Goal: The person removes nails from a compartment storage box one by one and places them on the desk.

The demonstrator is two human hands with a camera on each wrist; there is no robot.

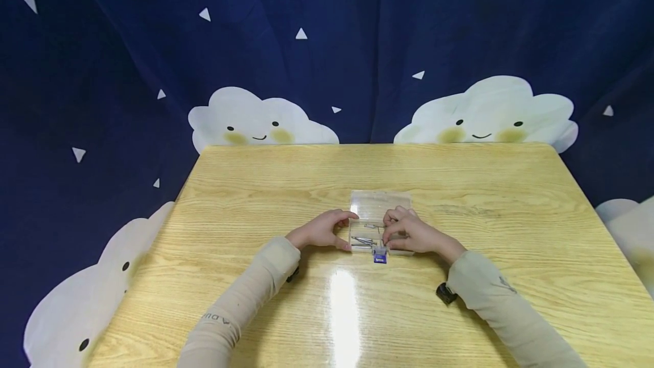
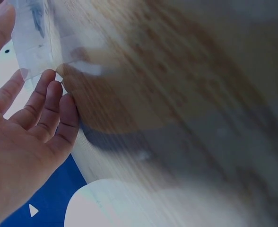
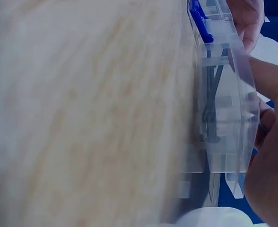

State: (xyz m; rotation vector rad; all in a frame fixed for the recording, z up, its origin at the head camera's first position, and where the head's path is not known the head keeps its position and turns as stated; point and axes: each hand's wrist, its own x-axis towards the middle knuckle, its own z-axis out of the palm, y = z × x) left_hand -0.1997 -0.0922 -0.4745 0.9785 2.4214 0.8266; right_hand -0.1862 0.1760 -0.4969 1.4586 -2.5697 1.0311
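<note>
From the near side, a head-worn camera faces forward and down across the table (image 1: pixel 265 180) to the dark blue curtain (image 1: pixel 337 27) at the far side. Two wrist cameras look in close — tilted views, low over the table — the left at the left hand (image 2: pixel 25 137), the right at the near side of a clear box (image 3: pixel 229 158), whose blue latch (image 1: pixel 380 256) the head and right-wrist views share.

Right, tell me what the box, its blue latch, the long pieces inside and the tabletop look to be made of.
Box: probably clear, glossy plastic; its contents show through. Blue latch: likely opaque plastic, solidly coloured. Long pieces: apparently metal, grey with bright glints. Tabletop: wood or wood-look laminate, glossy; it shows grain and glare.
</note>
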